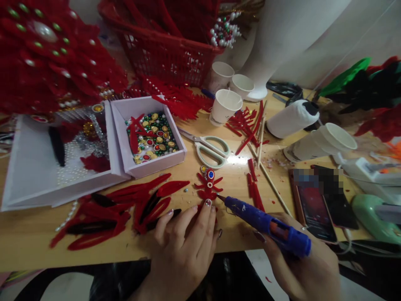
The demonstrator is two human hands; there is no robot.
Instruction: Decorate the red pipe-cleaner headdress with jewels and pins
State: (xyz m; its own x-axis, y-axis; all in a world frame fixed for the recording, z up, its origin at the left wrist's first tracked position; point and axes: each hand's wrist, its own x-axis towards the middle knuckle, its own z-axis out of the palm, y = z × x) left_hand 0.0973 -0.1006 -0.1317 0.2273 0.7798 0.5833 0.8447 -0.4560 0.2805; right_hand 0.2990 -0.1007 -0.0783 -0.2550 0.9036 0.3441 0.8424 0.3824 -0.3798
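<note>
A small red velvet ornament (pixel 207 193) with a blue gem and other round gems lies near the table's front edge. My left hand (pixel 189 238) rests palm down on its lower part, fingers fairly close together, one fingertip just below the gems. My right hand (pixel 300 255) is wrapped round a blue glue gun (pixel 263 219), whose tip points left and reaches the ornament's right side. Whether the tip touches it, I cannot tell. Left of my left hand lie red and black velvet petals (pixel 106 215). A small blue bead sits beside the ornament.
Behind are white-handled scissors (pixel 213 152), a white box of beads and gems (pixel 181 156) and a larger white box (pixel 25 167). Paper cups (pixel 225 106), a red basket (pixel 169 54), a white roll (pixel 291 119), sticks, phones (pixel 313 205) and a green tape dispenser (pixel 374 219) stand or lie around.
</note>
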